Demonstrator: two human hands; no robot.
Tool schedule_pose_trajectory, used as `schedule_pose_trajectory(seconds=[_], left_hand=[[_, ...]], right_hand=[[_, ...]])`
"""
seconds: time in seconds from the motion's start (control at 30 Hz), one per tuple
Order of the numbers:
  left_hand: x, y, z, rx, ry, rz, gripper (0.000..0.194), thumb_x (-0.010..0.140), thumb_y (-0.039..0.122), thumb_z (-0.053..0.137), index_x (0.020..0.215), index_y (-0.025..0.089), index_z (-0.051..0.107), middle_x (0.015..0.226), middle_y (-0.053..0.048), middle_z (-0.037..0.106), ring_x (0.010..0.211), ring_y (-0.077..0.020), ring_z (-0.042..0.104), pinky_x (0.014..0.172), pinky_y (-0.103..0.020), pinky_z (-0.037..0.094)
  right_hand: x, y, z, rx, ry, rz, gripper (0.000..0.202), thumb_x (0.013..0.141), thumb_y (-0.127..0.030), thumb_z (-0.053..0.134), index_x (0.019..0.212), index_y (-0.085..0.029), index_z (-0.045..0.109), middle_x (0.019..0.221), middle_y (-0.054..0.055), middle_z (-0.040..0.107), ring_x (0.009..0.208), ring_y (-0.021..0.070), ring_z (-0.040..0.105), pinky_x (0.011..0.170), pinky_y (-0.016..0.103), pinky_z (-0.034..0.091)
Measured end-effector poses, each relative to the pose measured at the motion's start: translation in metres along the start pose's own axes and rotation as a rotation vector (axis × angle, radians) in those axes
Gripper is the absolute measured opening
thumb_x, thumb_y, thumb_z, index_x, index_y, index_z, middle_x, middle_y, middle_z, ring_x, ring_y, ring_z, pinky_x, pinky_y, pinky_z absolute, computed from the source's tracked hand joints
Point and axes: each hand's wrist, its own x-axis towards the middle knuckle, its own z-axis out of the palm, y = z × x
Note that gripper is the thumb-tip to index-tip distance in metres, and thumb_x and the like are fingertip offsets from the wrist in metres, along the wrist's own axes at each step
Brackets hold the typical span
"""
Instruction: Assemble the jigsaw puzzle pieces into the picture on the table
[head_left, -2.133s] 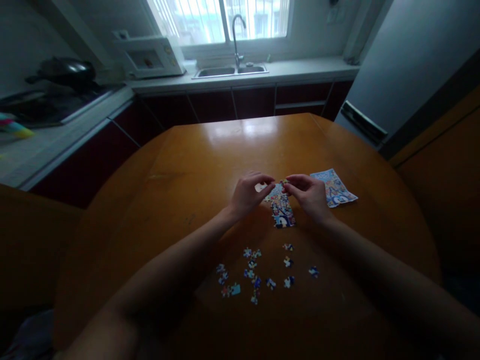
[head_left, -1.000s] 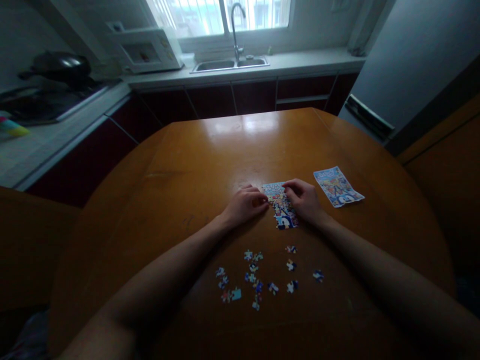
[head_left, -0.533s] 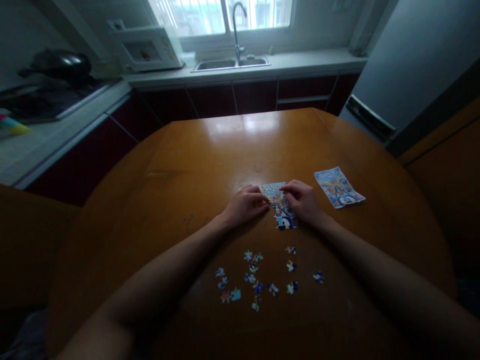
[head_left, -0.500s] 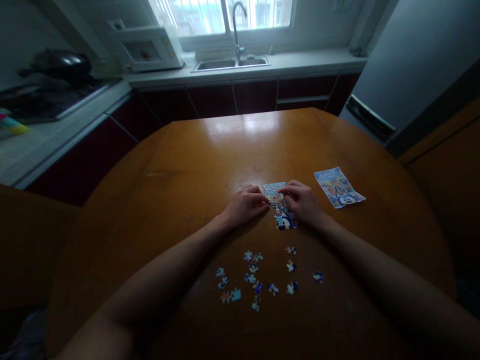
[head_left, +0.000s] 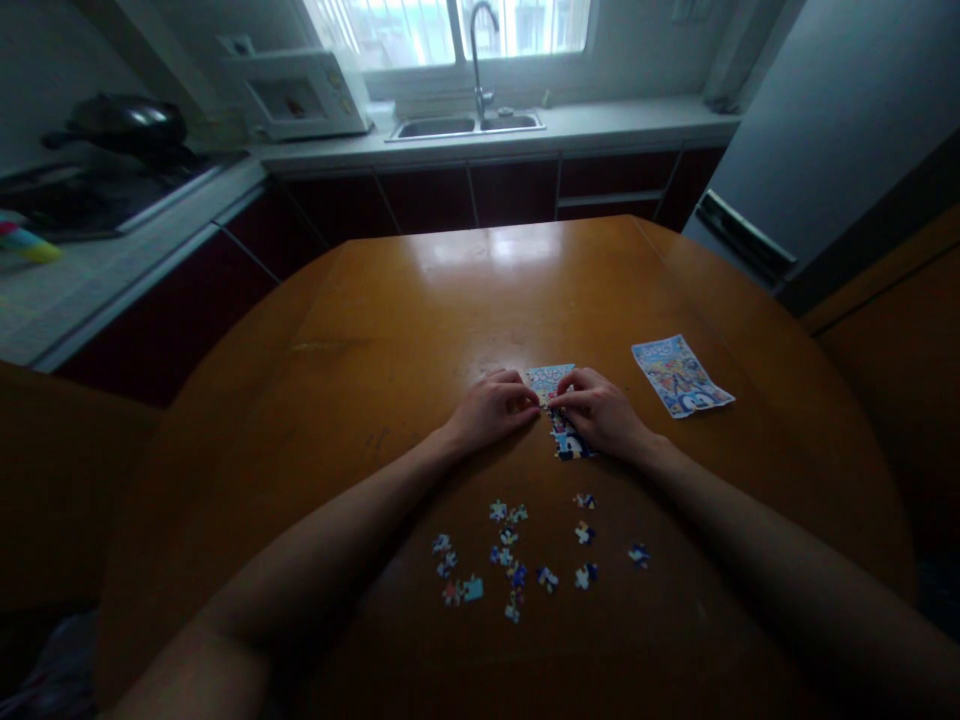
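A partly assembled jigsaw puzzle (head_left: 551,378) lies flat on the table between my hands, its lower left side ragged. My left hand (head_left: 497,410) rests at its left edge, thumb and index finger pinched on a small puzzle piece (head_left: 544,404). From the right, my right hand (head_left: 602,412) covers part of the picture, its fingers drawn together and their tips close to that same piece. Whatever those fingers grip is too small to make out. Nearer to me lie several loose puzzle pieces (head_left: 517,573), scattered between my forearms.
A creased picture sheet (head_left: 683,375) lies right of the puzzle on the wooden table (head_left: 465,320). Beyond the table's far edge are a counter with a sink (head_left: 435,127), a microwave (head_left: 300,95) and a pan (head_left: 127,125) on the stove. A fridge (head_left: 840,130) stands right.
My right hand's fingertips have moved left and down across the puzzle, toward the left fingertips. The left hand stays nearly in place. The loose pieces have not moved on the table.
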Motion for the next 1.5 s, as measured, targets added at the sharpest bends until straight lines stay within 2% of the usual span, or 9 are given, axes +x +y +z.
schedule_pose_trajectory(seconds=[0.23, 0.53, 0.87, 1.1, 1.23, 1.4, 1.5], left_hand=[[-0.001, -0.001, -0.001, 0.020, 0.068, 0.013, 0.019, 0.090, 0.017, 0.062, 0.091, 0.023, 0.079, 0.091, -0.005, 0.069, 0.091, -0.0189, 0.061, 0.087, -0.037, 0.051], [-0.003, -0.010, 0.003, 0.069, 0.048, 0.048, 0.027, 0.091, 0.013, 0.063, 0.089, 0.030, 0.083, 0.095, -0.005, 0.069, 0.093, -0.0202, 0.058, 0.085, -0.038, 0.051], [-0.003, -0.009, 0.003, 0.113, 0.013, 0.089, 0.027, 0.094, 0.015, 0.062, 0.099, 0.032, 0.083, 0.100, -0.005, 0.070, 0.095, -0.0209, 0.057, 0.085, -0.037, 0.051], [-0.003, -0.011, 0.004, 0.123, 0.036, 0.099, 0.025, 0.094, 0.016, 0.065, 0.098, 0.034, 0.083, 0.103, -0.005, 0.070, 0.097, -0.0213, 0.056, 0.087, -0.038, 0.051], [-0.003, -0.010, 0.005, 0.177, 0.015, 0.103, 0.025, 0.096, 0.019, 0.064, 0.103, 0.035, 0.083, 0.108, -0.005, 0.070, 0.098, -0.0213, 0.054, 0.088, -0.038, 0.051], [-0.003, -0.010, 0.004, 0.184, -0.007, 0.138, 0.034, 0.097, 0.016, 0.061, 0.114, 0.040, 0.079, 0.113, -0.004, 0.070, 0.099, -0.0208, 0.053, 0.089, -0.038, 0.052], [-0.003, -0.010, 0.004, 0.171, 0.004, 0.142, 0.031, 0.099, 0.020, 0.060, 0.114, 0.040, 0.079, 0.112, -0.005, 0.070, 0.099, -0.0213, 0.053, 0.089, -0.039, 0.052]], right_hand=[[0.001, 0.002, 0.000, 0.000, 0.100, 0.048, 0.023, 0.093, -0.013, 0.063, 0.097, -0.025, 0.083, 0.100, 0.010, 0.070, 0.098, 0.0260, 0.062, 0.086, 0.043, 0.052], [0.000, 0.001, 0.002, -0.089, -0.014, -0.039, 0.035, 0.090, -0.006, 0.061, 0.103, -0.031, 0.083, 0.114, 0.009, 0.069, 0.105, 0.0272, 0.056, 0.092, 0.045, 0.051], [0.000, 0.000, 0.003, -0.140, -0.008, -0.029, 0.039, 0.093, -0.007, 0.061, 0.109, -0.036, 0.083, 0.121, 0.008, 0.071, 0.111, 0.0295, 0.056, 0.096, 0.050, 0.043], [0.000, 0.007, 0.006, -0.100, 0.026, -0.012, 0.029, 0.091, -0.009, 0.065, 0.096, -0.030, 0.084, 0.111, 0.007, 0.074, 0.105, 0.0283, 0.057, 0.095, 0.049, 0.045], [-0.001, 0.011, 0.007, -0.084, 0.028, -0.035, 0.028, 0.090, -0.010, 0.066, 0.097, -0.031, 0.084, 0.112, 0.007, 0.073, 0.106, 0.0280, 0.057, 0.094, 0.049, 0.047], [-0.002, 0.011, 0.006, -0.066, 0.008, -0.056, 0.028, 0.090, -0.011, 0.068, 0.099, -0.031, 0.084, 0.116, 0.007, 0.072, 0.108, 0.0280, 0.057, 0.095, 0.049, 0.048], [-0.002, 0.010, 0.005, -0.074, 0.019, -0.043, 0.027, 0.090, -0.011, 0.068, 0.098, -0.031, 0.084, 0.115, 0.007, 0.072, 0.109, 0.0280, 0.057, 0.095, 0.049, 0.047]])
